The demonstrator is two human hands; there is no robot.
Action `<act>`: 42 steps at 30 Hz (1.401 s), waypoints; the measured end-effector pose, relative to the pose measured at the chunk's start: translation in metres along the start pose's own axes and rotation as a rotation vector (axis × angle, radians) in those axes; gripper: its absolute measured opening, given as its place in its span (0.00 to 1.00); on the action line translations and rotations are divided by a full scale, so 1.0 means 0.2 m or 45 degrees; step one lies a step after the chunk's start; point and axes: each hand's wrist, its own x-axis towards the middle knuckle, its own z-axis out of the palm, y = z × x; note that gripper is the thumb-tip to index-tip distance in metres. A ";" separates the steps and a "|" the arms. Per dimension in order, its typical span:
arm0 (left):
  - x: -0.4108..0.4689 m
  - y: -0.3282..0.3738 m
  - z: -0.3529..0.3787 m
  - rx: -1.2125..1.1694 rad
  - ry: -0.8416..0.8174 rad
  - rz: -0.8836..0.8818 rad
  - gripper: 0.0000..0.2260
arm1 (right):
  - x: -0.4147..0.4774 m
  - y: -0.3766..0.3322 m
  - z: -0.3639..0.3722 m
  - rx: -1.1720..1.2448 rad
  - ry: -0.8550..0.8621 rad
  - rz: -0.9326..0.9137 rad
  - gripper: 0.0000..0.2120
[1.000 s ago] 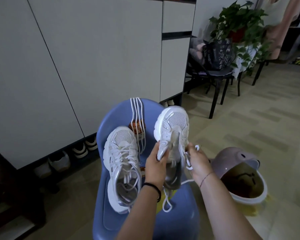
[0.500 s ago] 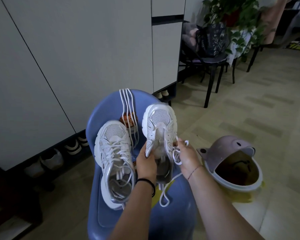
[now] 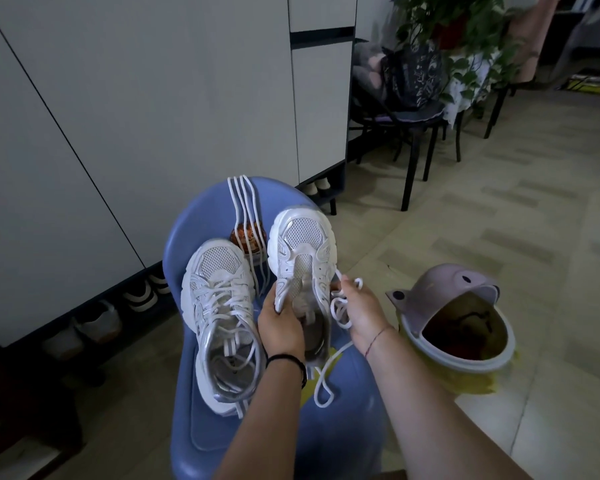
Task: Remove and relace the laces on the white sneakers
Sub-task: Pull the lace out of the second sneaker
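Two white sneakers are over a blue plastic chair [image 3: 205,216]. The left sneaker [image 3: 219,306] lies laced on the seat, toe away from me. The right sneaker [image 3: 303,268] is held up above the seat, its front eyelets bare. My left hand [image 3: 279,323] grips its left side near the tongue. My right hand [image 3: 359,313] holds a bunch of loose white lace [image 3: 340,306] beside the shoe's right side; the lace's end [image 3: 324,386] dangles to the seat. Another white lace [image 3: 245,202] hangs folded over the chair back.
A lilac-lidded bin [image 3: 454,320] stands open on the floor to the right. Grey cabinets [image 3: 136,98] stand behind the chair, with shoes [image 3: 139,296] underneath. A black chair [image 3: 413,126] with a bag and a potted plant [image 3: 458,32] are at the back right.
The view has tilted slightly downward. My right hand has gathered more of the lace beside the held sneaker. The laced sneaker has not moved.
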 end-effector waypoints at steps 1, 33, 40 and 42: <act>0.00 0.00 0.00 0.014 0.002 -0.007 0.17 | 0.00 -0.01 0.00 -0.016 0.008 0.001 0.17; -0.04 0.05 -0.02 -0.129 -0.028 -0.111 0.16 | -0.30 0.33 -0.16 -1.855 -0.390 -0.120 0.13; -0.04 0.05 -0.02 -0.135 -0.057 -0.124 0.15 | -0.39 0.23 -0.25 0.062 -0.229 0.373 0.13; -0.03 0.05 -0.02 -0.144 -0.055 -0.126 0.15 | -0.33 0.21 -0.23 0.429 -0.154 0.511 0.11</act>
